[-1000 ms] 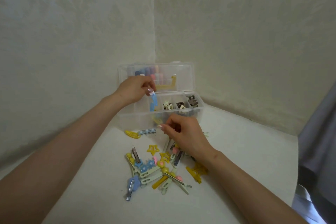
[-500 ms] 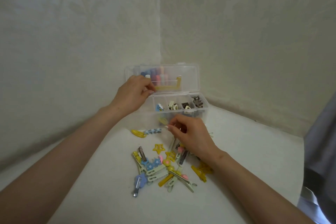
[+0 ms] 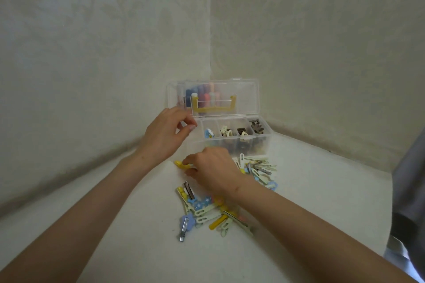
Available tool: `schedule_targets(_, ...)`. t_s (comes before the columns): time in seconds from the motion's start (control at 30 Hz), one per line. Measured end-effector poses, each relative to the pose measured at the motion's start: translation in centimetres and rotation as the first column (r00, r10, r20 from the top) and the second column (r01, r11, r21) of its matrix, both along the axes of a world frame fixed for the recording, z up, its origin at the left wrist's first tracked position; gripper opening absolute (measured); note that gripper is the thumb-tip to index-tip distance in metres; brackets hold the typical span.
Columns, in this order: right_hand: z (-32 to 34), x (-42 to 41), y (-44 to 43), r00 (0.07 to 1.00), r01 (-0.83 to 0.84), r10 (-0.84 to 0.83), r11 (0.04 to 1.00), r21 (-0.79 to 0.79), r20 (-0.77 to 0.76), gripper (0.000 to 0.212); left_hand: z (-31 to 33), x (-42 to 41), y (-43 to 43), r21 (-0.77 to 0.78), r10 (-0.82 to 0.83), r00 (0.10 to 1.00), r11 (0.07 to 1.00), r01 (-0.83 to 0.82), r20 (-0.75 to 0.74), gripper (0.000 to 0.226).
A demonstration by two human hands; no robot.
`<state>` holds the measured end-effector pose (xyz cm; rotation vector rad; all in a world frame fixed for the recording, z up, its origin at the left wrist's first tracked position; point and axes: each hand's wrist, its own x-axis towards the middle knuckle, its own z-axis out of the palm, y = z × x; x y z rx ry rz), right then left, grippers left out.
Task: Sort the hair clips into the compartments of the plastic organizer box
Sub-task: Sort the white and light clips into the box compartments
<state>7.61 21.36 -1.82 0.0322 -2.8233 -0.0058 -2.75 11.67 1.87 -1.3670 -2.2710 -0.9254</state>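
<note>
Organizer box (image 3: pixel 262 145): clear plastic, lid up, just beyond both hands, on the white counter (image 3: pixel 322 190).
Compartments: blue clip (image 3: pixel 208 133) in the one nearest the left hand; cream, then brown clips further right.
Left hand (image 3: pixel 166 132): at the box's left end, fingers loosely curled, holding nothing.
Right hand (image 3: pixel 212 171): palm down on the counter, fingertips pinching a yellow clip (image 3: pixel 181 165).
Loose clips (image 3: pixel 204 211): heaped under and beside the right wrist.

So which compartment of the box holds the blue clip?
The leftmost visible compartment, next to the left hand: the blue clip lies there, while those to its right hold cream and brown clips.
</note>
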Motion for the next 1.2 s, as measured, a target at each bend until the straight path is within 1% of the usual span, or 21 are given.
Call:
schedule_targets(0.03, -0.1, -0.3, -0.1, 0.999, 0.012, -0.013, 1.0, 0.015, 0.03, 0.03, -0.1, 0.0, 0.0, 0.0, -0.003, 1.0, 1.0, 0.003, 0.004, 0.007)
schedule_targets(0.1, -0.3, -0.5, 0.2, 0.997, 0.039, -0.038, 0.999, -0.019, 0.061, 0.027, -0.1, 0.0, -0.1, 0.007, -0.007, 1.0, 1.0, 0.007, 0.01, 0.007)
schedule_targets(0.23, -1.0, -0.4, 0.6, 0.996, 0.086, -0.083, 0.985, -0.15, 0.026, 0.018, 0.4, 0.0, -0.3, 0.028, -0.009, 1.0, 1.0, 0.009, 0.023, 0.008)
schedule_targets(0.3, -1.0, -0.2, 0.9, 0.995, 0.103, -0.1, 0.979, -0.178, 0.024, 0.017, 0.6, 0.0, -0.3, 0.031, -0.019, 0.999, 0.999, 0.018, 0.032, 0.008)
schedule_targets(0.4, -0.6, 0.3, 1.2, 0.993, 0.117, -0.113, 0.977, -0.178, 0.037, 0.019, 0.6, 0.1, -0.4, 0.02, -0.025, 0.999, 1.0, 0.024, 0.043, 0.008)
schedule_targets(0.53, -0.6, 0.7, 1.4, 0.988, 0.156, -0.149, 0.966, -0.208, 0.052, 0.031, 0.6, 0.3, -0.2, 0.011, -0.035, 0.998, 0.999, 0.034, 0.055, 0.008)
schedule_targets(0.7, -0.2, 0.9, 1.6, 0.973, 0.208, -0.17, 0.939, -0.275, 0.157, 0.02, 0.4, 0.5, 0.0, -0.033, -0.063, 0.995, 0.997, 0.066, 0.073, 0.007)
schedule_targets(0.77, 0.1, 1.3, 1.8, 0.971, 0.214, -0.169, 0.927, -0.307, 0.168, 0.016, 0.4, 0.5, 0.0, -0.069, -0.086, 0.993, 0.993, 0.092, 0.084, 0.005)
schedule_targets(0.8, 0.3, 1.6, 2.0, 0.973, 0.221, -0.177, 0.904, -0.365, 0.151, 0.013, 0.4, 0.6, 0.0, -0.088, -0.105, 0.989, 0.99, 0.114, 0.103, 0.005)
schedule_targets(0.83, 0.5, 1.9, 2.2, 0.974, 0.224, -0.186, 0.855, -0.467, 0.125, 0.011, 0.4, 0.7, 0.0, -0.103, -0.128, 0.983, 0.985, 0.142, 0.131, 0.006)
schedule_targets(0.87, 0.7, 2.2, 2.4, 0.977, 0.206, -0.192, 0.774, -0.598, 0.089, 0.013, 0.5, 0.8, 0.0, -0.112, -0.155, 0.975, 0.978, 0.174, 0.163, 0.006)
schedule_targets(0.9, 0.8, 2.4, 2.6, 0.981, 0.162, -0.188, 0.668, -0.726, 0.046, 0.016, 0.5, 1.0, 0.0, -0.118, -0.182, 0.965, 0.971, 0.206, 0.19, 0.008)
schedule_targets(0.93, 1.0, 2.8, 2.8, 0.984, 0.107, -0.18, 0.559, -0.822, 0.006, 0.018, 0.5, 1.2, 0.1, -0.124, -0.207, 0.956, 0.964, 0.236, 0.21, 0.01)
schedule_targets(0.97, 1.0, 3.0, 3.0, 0.984, 0.058, -0.175, 0.468, -0.882, -0.028, 0.019, 0.5, 1.3, 0.1, -0.133, -0.228, 0.947, 0.956, 0.262, 0.226, 0.011)
schedule_targets(1.03, 1.0, 3.4, 3.4, 0.981, -0.012, -0.176, 0.341, -0.94, -0.076, 0.018, 0.5, 1.7, 0.2, -0.152, -0.257, 0.933, 0.942, 0.3, 0.252, 0.011)
schedule_targets(1.1, 0.8, 3.5, 3.7, 0.983, -0.052, -0.157, 0.26, -0.964, -0.095, 0.015, 0.4, 2.0, 0.3, -0.141, -0.275, 0.926, 0.937, 0.318, 0.26, 0.013)
schedule_targets(1.13, 0.6, 3.6, 3.8, 0.986, -0.057, -0.141, 0.241, -0.969, -0.093, 0.014, 0.4, 2.1, 0.3, -0.122, -0.289, 0.922, 0.937, 0.328, 0.258, 0.016)
schedule_targets(1.2, 0.3, 3.6, 4.0, 0.99, -0.055, -0.116, 0.233, -0.971, -0.084, 0.012, 0.5, 2.3, 0.3, -0.097, -0.332, 0.909, 0.926, 0.365, 0.251, 0.021)
